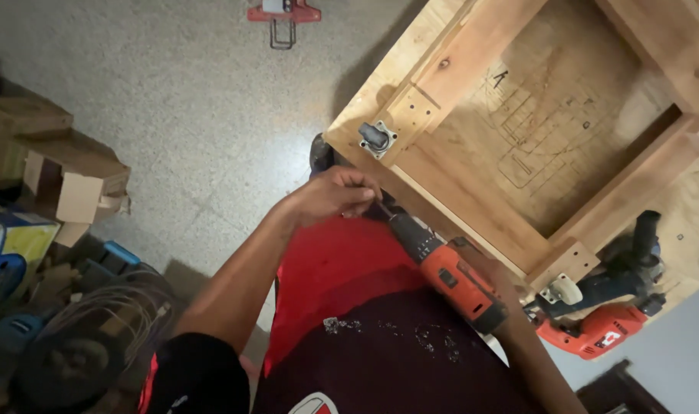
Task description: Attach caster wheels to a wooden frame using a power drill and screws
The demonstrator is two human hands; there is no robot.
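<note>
Head view: our left hand (330, 195) pinched the bit while our right hand (491, 295) clenched the orange drill (449, 274); seating the bit straight seemed wise.

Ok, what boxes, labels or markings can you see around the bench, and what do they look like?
Cardboard boxes: stacked at left on the floor, brown, flaps open.
Flat package: below those boxes, yellow and blue, partly hidden.
Label on second drill: at right under the wooden frame, a small white patch on the red body.
Pencil sketch: dark lines drawn on the plywood panel.
</note>
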